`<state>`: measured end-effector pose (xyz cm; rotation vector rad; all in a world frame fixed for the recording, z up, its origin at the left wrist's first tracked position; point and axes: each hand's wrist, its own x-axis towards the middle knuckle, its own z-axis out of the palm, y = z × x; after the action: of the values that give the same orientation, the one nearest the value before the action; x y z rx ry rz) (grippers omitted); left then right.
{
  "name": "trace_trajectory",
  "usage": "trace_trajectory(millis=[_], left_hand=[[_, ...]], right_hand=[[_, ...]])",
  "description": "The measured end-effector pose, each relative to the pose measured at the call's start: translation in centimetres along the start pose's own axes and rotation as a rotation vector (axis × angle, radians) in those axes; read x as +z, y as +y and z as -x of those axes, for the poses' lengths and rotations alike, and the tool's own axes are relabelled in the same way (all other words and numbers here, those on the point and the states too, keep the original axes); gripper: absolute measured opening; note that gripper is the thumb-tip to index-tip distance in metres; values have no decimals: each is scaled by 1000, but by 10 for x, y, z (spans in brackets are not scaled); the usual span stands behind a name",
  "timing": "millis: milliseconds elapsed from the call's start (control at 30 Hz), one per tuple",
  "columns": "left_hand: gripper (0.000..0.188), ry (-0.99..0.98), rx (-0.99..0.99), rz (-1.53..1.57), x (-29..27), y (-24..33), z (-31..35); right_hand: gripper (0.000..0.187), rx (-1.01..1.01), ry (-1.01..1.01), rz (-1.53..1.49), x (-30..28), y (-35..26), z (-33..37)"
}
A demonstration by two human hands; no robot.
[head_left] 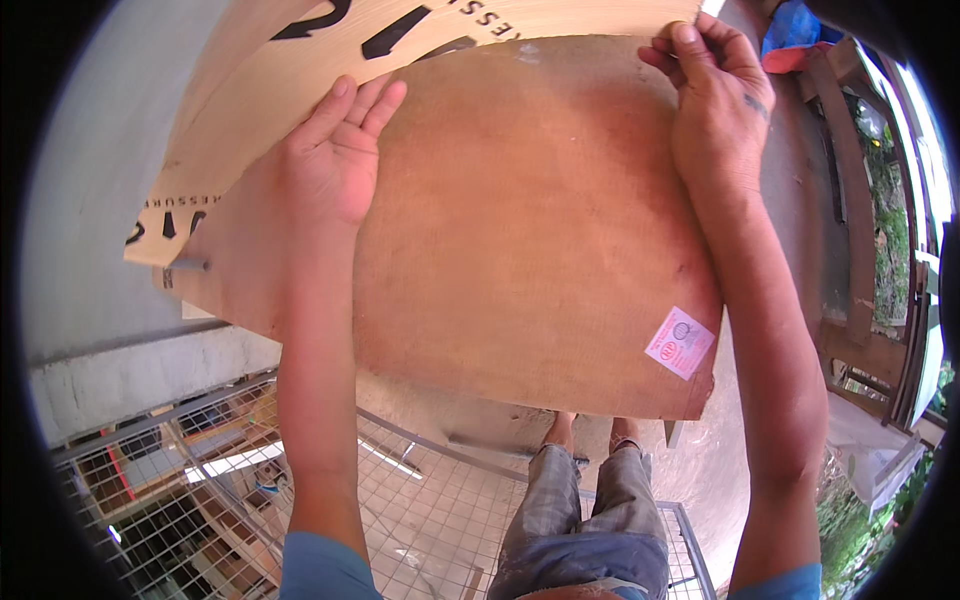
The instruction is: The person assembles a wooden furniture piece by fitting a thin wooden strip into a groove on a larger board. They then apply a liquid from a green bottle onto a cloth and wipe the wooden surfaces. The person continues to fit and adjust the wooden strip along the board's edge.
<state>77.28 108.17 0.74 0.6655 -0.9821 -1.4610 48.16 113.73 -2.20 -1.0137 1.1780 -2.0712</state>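
A wide reddish-brown plywood sheet (530,230) lies flat in front of me, with a pink and white label (680,343) near its near right corner. Beyond it, along the far and left sides, runs a pale plywood sheet (250,110) with black print. My right hand (718,110) is at the pale sheet's far right end, thumb and fingers pinched on its edge. On the left, my left hand (335,150) is held palm up with its fingers stretched out, in front of the seam between the two sheets. Nothing is in that palm; whether its fingertips touch the pale sheet cannot be told.
Below the near edge, a metal wire-mesh panel (400,475) spans the lower left, with wood pieces visible through it. A grey wall (80,260) stands at left. Wooden framing (850,200), a blue item (790,28) and greenery are at right. My legs and feet show below.
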Motion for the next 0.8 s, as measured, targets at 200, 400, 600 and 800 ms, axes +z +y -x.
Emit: trace_trajectory(millis=[200, 400, 600, 800], left_hand=[[36, -31, -15, 47, -5, 0, 1], [37, -19, -7, -13, -3, 1, 3], [39, -27, -16, -30, -14, 1, 2], [42, 12, 7, -78, -4, 0, 0]], right_hand=[[11, 86, 87, 71, 18, -20, 10], [10, 76, 86, 77, 17, -22, 11], [9, 119, 81, 33, 19, -23, 12], [8, 121, 81, -51, 18, -21, 10]])
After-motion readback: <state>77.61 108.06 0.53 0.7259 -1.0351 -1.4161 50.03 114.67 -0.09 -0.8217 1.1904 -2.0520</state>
